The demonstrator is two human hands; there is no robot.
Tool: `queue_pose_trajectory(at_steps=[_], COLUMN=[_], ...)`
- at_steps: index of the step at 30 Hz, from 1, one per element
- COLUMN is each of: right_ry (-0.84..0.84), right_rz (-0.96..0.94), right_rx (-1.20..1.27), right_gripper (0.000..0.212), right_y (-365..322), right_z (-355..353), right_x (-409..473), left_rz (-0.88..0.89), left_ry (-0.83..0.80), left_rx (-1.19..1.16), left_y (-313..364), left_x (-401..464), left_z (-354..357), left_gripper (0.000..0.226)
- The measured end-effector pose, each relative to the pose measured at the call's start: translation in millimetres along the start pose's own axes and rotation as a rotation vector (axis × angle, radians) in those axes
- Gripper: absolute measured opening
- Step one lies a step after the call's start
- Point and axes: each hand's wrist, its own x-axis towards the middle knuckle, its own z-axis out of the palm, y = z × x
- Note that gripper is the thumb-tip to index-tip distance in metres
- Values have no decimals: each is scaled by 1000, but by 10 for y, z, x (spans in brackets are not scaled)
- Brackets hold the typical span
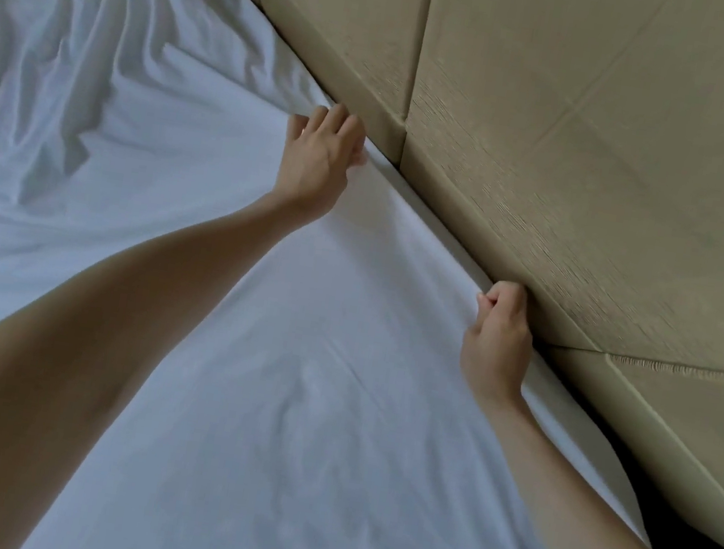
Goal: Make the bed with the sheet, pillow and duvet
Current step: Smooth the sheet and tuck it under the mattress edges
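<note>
Pinching: right hand (498, 337) holds the white sheet (291, 357) hem at the mattress edge beside the padded headboard (601, 169). Left hand (316, 159), fingers spread, presses the same hem farther along. Risk: far corner is bunched; uneven pulling could drag the tucked edge loose.

No legible text, label, brand, number or sign is present. The white sheet (284, 403) carries no printing or tag. The beige padded headboard (601, 169) shows only seams and woven texture.
</note>
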Motion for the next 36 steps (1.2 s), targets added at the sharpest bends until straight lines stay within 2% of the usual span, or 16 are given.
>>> queue_pose_trajectory(at_steps=[2, 6, 8, 10, 12, 15, 17, 20, 22, 25, 28, 30, 34, 36], right_ry=[23, 23, 1, -17, -39, -90, -110, -150, -200, -270, -341, -401, -444, -497], right_rz=[11, -16, -75, -125, -135, -131, -154, -185, -161, -56, 41, 63, 66, 97], right_rx=[40, 38, -52, -138, -185, -201, -208, -223, -305, -435, -502, -514, -537, -470], right_gripper=[21, 18, 19, 20, 20, 16, 15, 21, 24, 35, 55, 65, 74, 66], right_y=[0, 65, 112, 151, 174, 171, 160, 128, 109, 149, 214, 252, 366, 471], right_z=[-7, -72, -88, -85, -76, -81, -85, -61, -17, 70, 121, 158, 200, 202], right_x=[-12, -51, -91, -135, -166, -252, -330, -452, -515, -576, -539, -454, -158, 9], left_rz=[24, 44, 47, 41, 20, 41, -25, -265, -275, -86, 310, 437, 341, 262], left_ry=[-71, -329, -434, -587, -654, -530, -337, -86, -64, -174, -238, -349, -467, -517], left_rx=[-63, -164, -81, 33, 121, 114, -160, -662, -731, -600, -206, -47, 101, 147], left_y=[-30, -102, -100, -48, 7, 25, 63, 236, 292, 160, 64, 126, 283, 357], left_x=[-15, 5, 6, 4, 3, -16, -30, -24, -93, -332, -419, -368, -190, -119], left_z=[4, 24, 61, 86, 110, 212, 252, 209, 217, 352, 524, 620, 757, 814], left_gripper=[7, 21, 25, 44, 49, 27, 21, 18, 17, 27, 33, 43, 48, 42])
